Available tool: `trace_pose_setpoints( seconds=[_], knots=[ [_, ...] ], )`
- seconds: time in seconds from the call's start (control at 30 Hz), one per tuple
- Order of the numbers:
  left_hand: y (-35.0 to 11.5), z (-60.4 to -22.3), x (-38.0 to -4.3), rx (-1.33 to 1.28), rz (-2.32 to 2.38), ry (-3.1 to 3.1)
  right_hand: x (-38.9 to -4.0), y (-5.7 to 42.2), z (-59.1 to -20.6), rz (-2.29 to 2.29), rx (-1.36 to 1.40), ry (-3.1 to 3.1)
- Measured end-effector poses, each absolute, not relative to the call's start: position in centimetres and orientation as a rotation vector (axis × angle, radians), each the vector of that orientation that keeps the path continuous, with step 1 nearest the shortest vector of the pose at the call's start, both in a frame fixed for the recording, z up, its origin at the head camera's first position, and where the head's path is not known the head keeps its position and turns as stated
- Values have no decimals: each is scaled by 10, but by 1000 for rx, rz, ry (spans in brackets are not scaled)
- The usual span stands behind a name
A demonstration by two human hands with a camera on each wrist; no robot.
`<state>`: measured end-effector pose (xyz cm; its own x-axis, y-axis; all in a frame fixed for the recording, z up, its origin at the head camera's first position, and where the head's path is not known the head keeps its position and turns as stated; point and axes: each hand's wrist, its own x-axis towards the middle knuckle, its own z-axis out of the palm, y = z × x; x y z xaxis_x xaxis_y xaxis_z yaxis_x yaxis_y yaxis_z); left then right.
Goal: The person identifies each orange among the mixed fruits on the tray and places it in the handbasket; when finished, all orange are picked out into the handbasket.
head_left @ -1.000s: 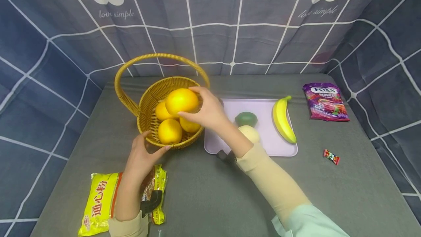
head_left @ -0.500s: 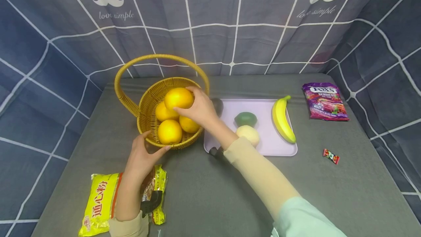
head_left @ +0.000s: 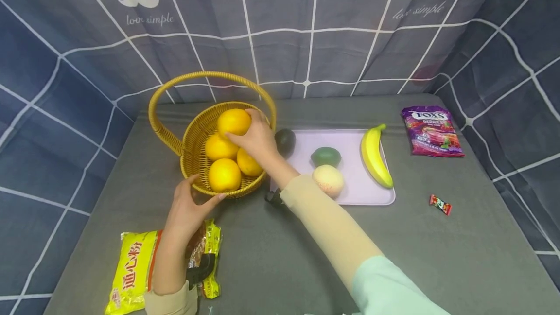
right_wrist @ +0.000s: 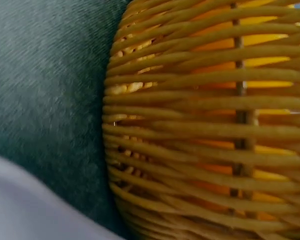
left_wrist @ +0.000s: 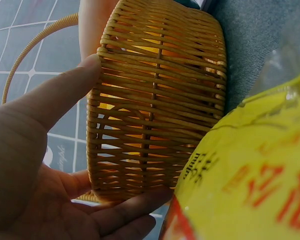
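My right hand (head_left: 259,142) holds an orange (head_left: 234,123) between thumb and fingers, inside the far part of the yellow wicker basket (head_left: 192,132). Three more oranges lie in the basket; one (head_left: 224,175) is near the front rim. With spread thumb and fingers, my left hand (head_left: 188,210) grips the basket's front-left rim. In the left wrist view its thumb (left_wrist: 70,90) presses the rim, while other fingers lie along the woven side. Only the basket wall (right_wrist: 205,115), with orange showing through the weave, and the tray's edge appear in the right wrist view; the hand is out of sight there.
Right of the basket, a lilac tray (head_left: 358,198) carries an avocado (head_left: 285,142), a green fruit (head_left: 325,157), a pale round fruit (head_left: 329,180) and a banana (head_left: 374,157). Candy bag (head_left: 432,131) and wrapped candy (head_left: 440,204) lie farther right. Yellow food packets (head_left: 133,271) lie front left.
My right hand has moved left and slightly back with the orange, lowering it beside the other oranges. More of the avocado and pale fruit now shows. The left hand keeps its place on the rim.
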<state>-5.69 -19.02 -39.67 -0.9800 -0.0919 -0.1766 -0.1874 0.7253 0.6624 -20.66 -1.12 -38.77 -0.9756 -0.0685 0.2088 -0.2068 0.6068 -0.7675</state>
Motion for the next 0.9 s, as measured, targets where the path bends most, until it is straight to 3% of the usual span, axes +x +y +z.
trace_pose_setpoints(
  seconds=[0.9],
  knots=[
    [-193, -398, -59, -225, 1115, 2793, -224, -24, -394, 1331, 50, -2767]
  ],
)
